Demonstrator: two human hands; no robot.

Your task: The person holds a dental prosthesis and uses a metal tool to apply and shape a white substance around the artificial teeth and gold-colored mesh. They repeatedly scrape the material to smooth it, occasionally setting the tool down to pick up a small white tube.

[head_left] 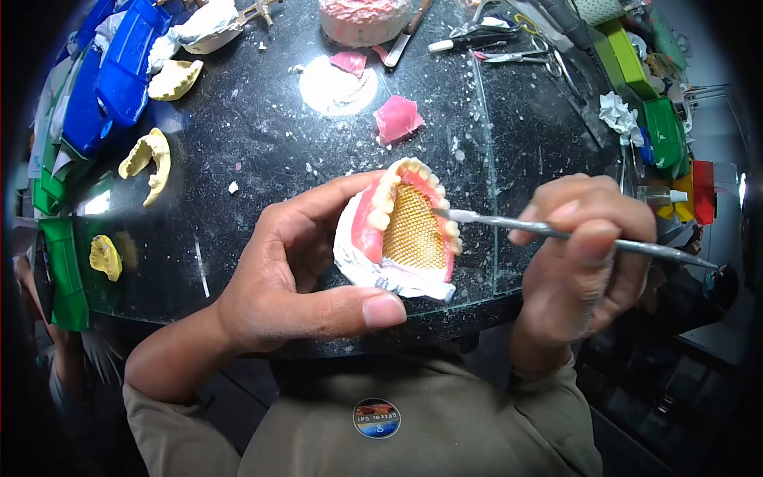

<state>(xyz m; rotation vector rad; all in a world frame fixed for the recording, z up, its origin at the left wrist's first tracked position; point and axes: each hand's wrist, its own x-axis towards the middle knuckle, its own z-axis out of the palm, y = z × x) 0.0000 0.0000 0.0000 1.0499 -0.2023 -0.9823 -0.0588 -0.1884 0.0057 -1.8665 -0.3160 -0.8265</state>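
My left hand point(294, 270) is wrapped round a denture on a white plaster model point(358, 258), thumb along its lower edge. Pink wax point(367, 238) carries a curved row of teeth point(385, 203), and a gold mesh point(413, 230) covers the palate between them. Pinched in my right hand point(588, 246) is a slim metal wax carver point(509, 223), held level. Its tip reaches the inner side of the tooth row on the right, at the edge of the mesh. A torn piece of pink wax point(398, 119) lies on the table just beyond the model.
Yellow plaster pieces point(149, 163) lie at the left, near blue trays point(127, 63) and a green bin point(65, 270). A round pink-topped block point(364, 20), a knife point(407, 36) and scissors point(517, 57) are at the back. Crumpled paper point(620, 115) sits at the right among green containers point(666, 131).
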